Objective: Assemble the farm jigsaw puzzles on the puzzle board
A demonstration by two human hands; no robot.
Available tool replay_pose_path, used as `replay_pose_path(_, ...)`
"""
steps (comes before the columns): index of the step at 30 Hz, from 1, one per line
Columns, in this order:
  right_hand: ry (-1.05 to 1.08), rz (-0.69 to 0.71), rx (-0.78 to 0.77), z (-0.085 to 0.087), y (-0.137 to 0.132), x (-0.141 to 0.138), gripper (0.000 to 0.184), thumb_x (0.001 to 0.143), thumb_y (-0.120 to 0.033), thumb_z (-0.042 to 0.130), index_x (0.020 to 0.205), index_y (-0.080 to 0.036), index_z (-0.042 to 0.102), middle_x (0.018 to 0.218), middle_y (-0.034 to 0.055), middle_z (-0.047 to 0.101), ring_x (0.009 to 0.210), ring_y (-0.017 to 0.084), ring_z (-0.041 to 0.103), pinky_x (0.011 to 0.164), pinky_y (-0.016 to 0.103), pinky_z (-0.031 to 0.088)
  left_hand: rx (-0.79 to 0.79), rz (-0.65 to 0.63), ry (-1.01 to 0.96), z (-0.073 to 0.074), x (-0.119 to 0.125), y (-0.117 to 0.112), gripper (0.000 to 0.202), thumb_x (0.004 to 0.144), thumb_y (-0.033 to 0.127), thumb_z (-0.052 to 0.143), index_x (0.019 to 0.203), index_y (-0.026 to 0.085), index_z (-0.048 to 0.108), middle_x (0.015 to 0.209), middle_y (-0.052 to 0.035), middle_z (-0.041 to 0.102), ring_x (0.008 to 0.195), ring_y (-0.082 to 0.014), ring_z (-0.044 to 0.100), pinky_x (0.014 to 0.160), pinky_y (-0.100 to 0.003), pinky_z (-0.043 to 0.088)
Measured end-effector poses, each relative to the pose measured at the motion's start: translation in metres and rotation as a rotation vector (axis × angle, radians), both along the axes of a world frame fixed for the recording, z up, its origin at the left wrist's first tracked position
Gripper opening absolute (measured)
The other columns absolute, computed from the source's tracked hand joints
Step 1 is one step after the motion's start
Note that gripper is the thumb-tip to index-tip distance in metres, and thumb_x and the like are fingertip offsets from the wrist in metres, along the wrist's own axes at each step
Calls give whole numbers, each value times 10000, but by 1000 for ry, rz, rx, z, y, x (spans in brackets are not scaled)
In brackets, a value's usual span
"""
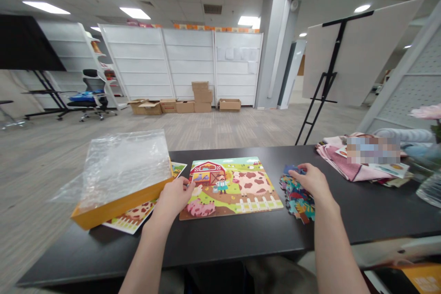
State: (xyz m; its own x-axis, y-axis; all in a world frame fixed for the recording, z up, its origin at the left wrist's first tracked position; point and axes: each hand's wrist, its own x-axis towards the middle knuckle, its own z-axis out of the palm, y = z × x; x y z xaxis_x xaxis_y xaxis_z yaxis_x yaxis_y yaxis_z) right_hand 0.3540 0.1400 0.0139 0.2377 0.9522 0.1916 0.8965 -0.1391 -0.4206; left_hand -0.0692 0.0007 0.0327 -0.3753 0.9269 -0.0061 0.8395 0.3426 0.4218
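From the head view, the left hand [174,197] rests at the lower left edge of a farm-scene jigsaw puzzle [230,188] on the black bench [220,239]; its fingers [184,184] curl narrowly, though whether they hold anything I cannot tell. The right hand [312,181] sits just beside the puzzle above a heap of loose puzzle pieces [296,200], its fingers [298,172] closed narrowly on a blue piece [292,169]. Left of the puzzle, a yellow box [120,204] under clear plastic wrap [124,170] lies on a printed farm sheet [129,216].

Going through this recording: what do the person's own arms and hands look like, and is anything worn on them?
The left hand and right hand are bare, with no gloves. The left forearm and right forearm show no sleeves, watch, bracelet or markings.
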Motion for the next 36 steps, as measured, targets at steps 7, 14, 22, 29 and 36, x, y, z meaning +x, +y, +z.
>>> replay_pose_path(7, 93, -14, 103, 14, -5, -6, 416, 766, -467, 595, 990, -137, 715, 955, 163, 733, 911, 302, 681, 802, 378, 495, 26, 1, -19, -1, -2, -1, 322, 904, 409, 520, 1011, 158, 690, 1003, -122, 772, 971, -270, 720, 854, -318, 531)
replay_pose_path(14, 204, -23, 213, 22, -12, -6, 391, 754, -467, 559, 887, -160, 762, 873, 150, 746, 849, 309, 668, 778, 397, 482, 83, -4, -6, 0, -2, -4, 284, 883, 409, 559, 990, 193, 710, 1001, -105, 776, 976, -266, 721, 834, -311, 537)
replay_pose_path(22, 793, 460, 77, 38, -35, -48, 518, 704, -549, 724, 1027, -144, 709, 779, 61, 711, 602, 158, 578, 533, 264, 430, 305, -179, -253, 15, 26, -5, 276, 883, 379, 568, 1028, 187, 703, 1043, -75, 765, 913, -232, 728, 852, -328, 562)
replay_pose_path(29, 850, 888, -282, 44, -54, -120, 439, 730, -540, 743, 920, -146, 703, 645, -1, 628, 579, 128, 569, 511, 233, 457, 328, -452, -735, 7, 80, 5, 276, 852, 340, 649, 1037, 139, 679, 1043, -108, 747, 924, -210, 726, 852, -331, 592)
replay_pose_path(36, 812, 943, -317, 38, -54, -127, 420, 823, -525, 666, 1026, -159, 703, 644, -17, 595, 602, 121, 570, 493, 199, 416, 242, -443, -865, 9, 95, 15, 301, 787, 147, 653, 1088, 151, 650, 807, -35, 728, 763, -179, 733, 745, -303, 590)
